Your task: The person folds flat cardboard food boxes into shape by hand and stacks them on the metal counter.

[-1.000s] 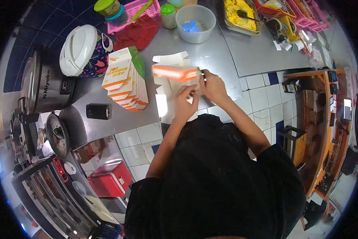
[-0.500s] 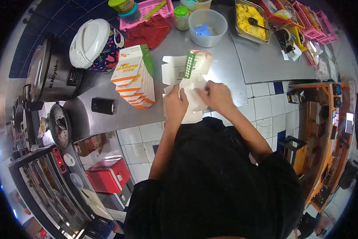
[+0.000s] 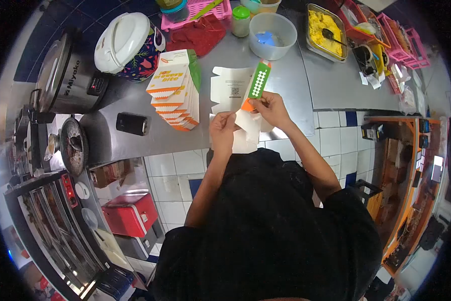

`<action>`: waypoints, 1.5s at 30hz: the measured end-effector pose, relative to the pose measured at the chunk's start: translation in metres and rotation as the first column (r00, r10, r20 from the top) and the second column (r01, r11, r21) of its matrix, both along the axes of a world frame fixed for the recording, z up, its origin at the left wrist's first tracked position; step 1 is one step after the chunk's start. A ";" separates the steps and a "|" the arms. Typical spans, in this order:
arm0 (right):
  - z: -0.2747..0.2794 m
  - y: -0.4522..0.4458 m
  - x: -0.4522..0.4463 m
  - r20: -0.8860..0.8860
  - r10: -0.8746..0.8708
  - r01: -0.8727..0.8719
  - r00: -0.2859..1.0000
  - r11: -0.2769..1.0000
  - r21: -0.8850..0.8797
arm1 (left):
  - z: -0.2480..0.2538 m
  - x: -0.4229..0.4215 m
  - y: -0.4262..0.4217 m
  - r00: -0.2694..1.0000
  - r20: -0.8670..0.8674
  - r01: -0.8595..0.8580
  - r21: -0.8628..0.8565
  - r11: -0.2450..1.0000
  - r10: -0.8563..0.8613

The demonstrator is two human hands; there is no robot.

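Observation:
A partly folded carton (image 3: 258,84), with a green and orange printed side, is tilted up over the steel counter. My right hand (image 3: 272,109) pinches its lower orange end. The fingers of my left hand (image 3: 223,125) are closed on a white flap of the same carton. Beneath and behind lies a flat white carton sheet (image 3: 229,89) with a small printed code. To the left, a fanned stack of folded cartons (image 3: 176,90) shows orange zigzag edges and yellow lettering.
A black phone (image 3: 131,124) lies left on the steel counter (image 3: 120,146). Behind are a white-lidded pot (image 3: 130,47), a red cloth (image 3: 198,36), a clear tub (image 3: 273,36) and a tray of yellow food (image 3: 327,32). A large cooker (image 3: 75,75) stands far left.
The carton has turned so its green side faces up, and my right hand has moved to its orange end. My left hand now pinches a flap. The view has shifted slightly.

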State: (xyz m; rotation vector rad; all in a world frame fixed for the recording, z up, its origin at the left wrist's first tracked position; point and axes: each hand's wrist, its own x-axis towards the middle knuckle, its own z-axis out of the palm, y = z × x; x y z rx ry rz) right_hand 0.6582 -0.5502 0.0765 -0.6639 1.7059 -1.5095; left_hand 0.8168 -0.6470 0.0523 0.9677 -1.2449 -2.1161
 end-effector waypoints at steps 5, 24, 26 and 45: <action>-0.007 0.008 0.013 -0.019 -0.102 0.102 0.995 0.994 -0.029 | 0.023 0.000 0.004 0.998 0.032 -0.048 0.003 0.999 0.048; 0.074 0.010 0.040 -0.124 -0.273 0.223 0.954 0.923 -0.314 | 0.119 -0.017 0.006 0.985 -0.155 -0.169 -0.781 0.601 0.076; 0.085 0.012 0.044 -0.201 -0.284 0.217 0.938 0.929 -0.299 | 0.127 -0.019 0.005 0.982 -0.157 -0.190 -0.824 0.535 0.107; 0.093 0.014 0.059 -0.759 -0.389 0.178 0.522 0.920 -0.349 | 0.157 -0.014 0.007 0.984 -0.170 -0.174 -0.874 0.453 0.051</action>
